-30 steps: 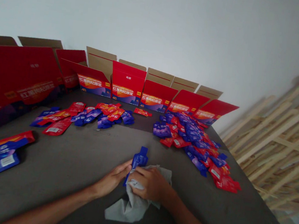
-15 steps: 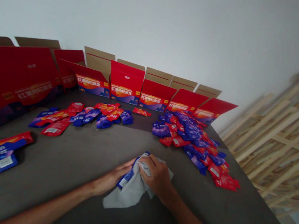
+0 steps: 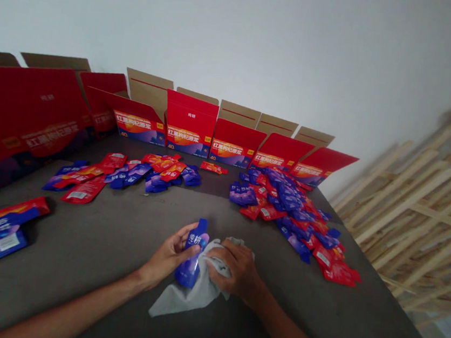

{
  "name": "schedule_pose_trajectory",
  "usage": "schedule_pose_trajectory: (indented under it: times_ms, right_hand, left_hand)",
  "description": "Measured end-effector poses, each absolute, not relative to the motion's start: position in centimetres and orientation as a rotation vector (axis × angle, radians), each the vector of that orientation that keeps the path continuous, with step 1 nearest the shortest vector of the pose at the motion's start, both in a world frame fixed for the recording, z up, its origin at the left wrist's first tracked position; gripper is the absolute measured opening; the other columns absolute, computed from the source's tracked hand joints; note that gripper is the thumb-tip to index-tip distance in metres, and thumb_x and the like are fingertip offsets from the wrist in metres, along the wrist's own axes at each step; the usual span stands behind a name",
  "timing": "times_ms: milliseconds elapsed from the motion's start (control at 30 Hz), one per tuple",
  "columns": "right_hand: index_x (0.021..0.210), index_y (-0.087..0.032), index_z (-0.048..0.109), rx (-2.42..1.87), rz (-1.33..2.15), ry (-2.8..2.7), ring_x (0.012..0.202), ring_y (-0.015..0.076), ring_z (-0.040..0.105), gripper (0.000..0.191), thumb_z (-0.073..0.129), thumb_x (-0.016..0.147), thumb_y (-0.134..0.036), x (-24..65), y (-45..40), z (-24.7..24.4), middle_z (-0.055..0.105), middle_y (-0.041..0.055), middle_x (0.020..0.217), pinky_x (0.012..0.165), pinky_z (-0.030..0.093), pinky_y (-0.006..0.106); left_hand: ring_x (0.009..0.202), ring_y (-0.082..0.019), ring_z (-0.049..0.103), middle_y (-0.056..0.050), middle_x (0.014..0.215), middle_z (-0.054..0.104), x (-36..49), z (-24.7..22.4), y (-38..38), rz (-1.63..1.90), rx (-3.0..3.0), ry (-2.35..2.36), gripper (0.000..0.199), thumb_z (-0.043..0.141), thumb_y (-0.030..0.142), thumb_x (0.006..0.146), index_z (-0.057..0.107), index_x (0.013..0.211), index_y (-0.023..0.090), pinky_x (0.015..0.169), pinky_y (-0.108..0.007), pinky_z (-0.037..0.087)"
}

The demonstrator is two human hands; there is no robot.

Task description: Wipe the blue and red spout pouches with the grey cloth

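gripping a blue foil pouch [image 3: 195, 244] upright, the left hand [image 3: 167, 255] is curling round it above the dark tabletop [image 3: 89, 251]; the right hand [image 3: 237, 268] is clenching a grey cloth [image 3: 180, 302] against the pouch's lower part; red and blue sachets [image 3: 287, 200] are lying heaped further right, beyond both hands

Light is dim, soft and even, with no source in view. The wall [image 3: 240, 40] looks pale grey and darkens into the top right corner. Shadows on the table [image 3: 88, 262] are faint and soft-edged. A mild sheen lies on the pouch [image 3: 191, 254]. Wide-angle distortion bends the edges, skewing the slats [image 3: 416, 212]. Fine detail looks slightly soft throughout.
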State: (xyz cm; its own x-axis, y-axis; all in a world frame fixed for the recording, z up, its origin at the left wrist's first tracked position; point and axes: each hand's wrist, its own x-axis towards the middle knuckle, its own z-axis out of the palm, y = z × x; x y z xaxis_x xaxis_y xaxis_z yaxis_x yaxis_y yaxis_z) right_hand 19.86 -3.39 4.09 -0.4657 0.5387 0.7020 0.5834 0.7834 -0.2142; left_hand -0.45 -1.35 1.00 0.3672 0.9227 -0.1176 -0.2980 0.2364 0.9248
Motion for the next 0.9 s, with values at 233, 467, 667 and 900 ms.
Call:
schedule_pose_trajectory:
  times_ms: [233, 467, 667, 900]
  right_hand:
    - [0.108, -0.024, 0.062, -0.907, 0.142, -2.628, 0.076, 0.0160, 0.063, 0.023, 0.064, 0.087, -0.031, 19.1, -3.2, 2.9, 0.068, 0.0013, 0.099, 0.062, 0.043, 0.025]
    - [0.110, -0.022, 0.061, -1.223, 0.061, -2.378, 0.083, 0.0167, 0.066, 0.019, 0.060, 0.091, -0.026, 19.5, -2.3, 2.7, 0.066, 0.0039, 0.104, 0.071, 0.049, 0.026]
    - [0.108, -0.021, 0.062, -1.279, 0.023, -2.278, 0.082, 0.0163, 0.066, 0.017, 0.060, 0.091, -0.024, 19.9, -1.9, 2.8, 0.066, 0.0055, 0.104, 0.070, 0.050, 0.024]
    - [0.113, -0.026, 0.060, -0.988, 0.139, -2.644, 0.088, 0.0171, 0.064, 0.028, 0.067, 0.087, -0.034, 18.6, -3.7, 2.9, 0.065, 0.0013, 0.105, 0.071, 0.048, 0.025]
  left_hand:
    - [0.093, -0.020, 0.070, -0.009, 0.121, 0.071, -0.8, 1.8, -1.3, 0.984, 0.947, 0.878, 0.067, 0.069, 0.041, 0.084, 0.045, 0.143, 0.022, 0.078, -0.026, 0.051]
    - [0.101, -0.022, 0.069, -0.013, 0.122, 0.070, -0.5, 2.0, -1.8, 0.858, 0.667, 0.721, 0.057, 0.066, 0.032, 0.088, 0.051, 0.141, 0.017, 0.092, -0.031, 0.049]
    - [0.117, -0.023, 0.063, -0.012, 0.133, 0.063, 0.0, 2.2, -2.6, 0.795, 0.584, 0.553, 0.054, 0.059, 0.029, 0.093, 0.046, 0.145, 0.022, 0.104, -0.033, 0.042]
    - [0.100, -0.021, 0.069, -0.013, 0.133, 0.062, -0.1, 1.8, -2.8, 0.788, 0.551, 0.565, 0.059, 0.054, 0.030, 0.096, 0.033, 0.151, 0.027, 0.080, -0.029, 0.053]
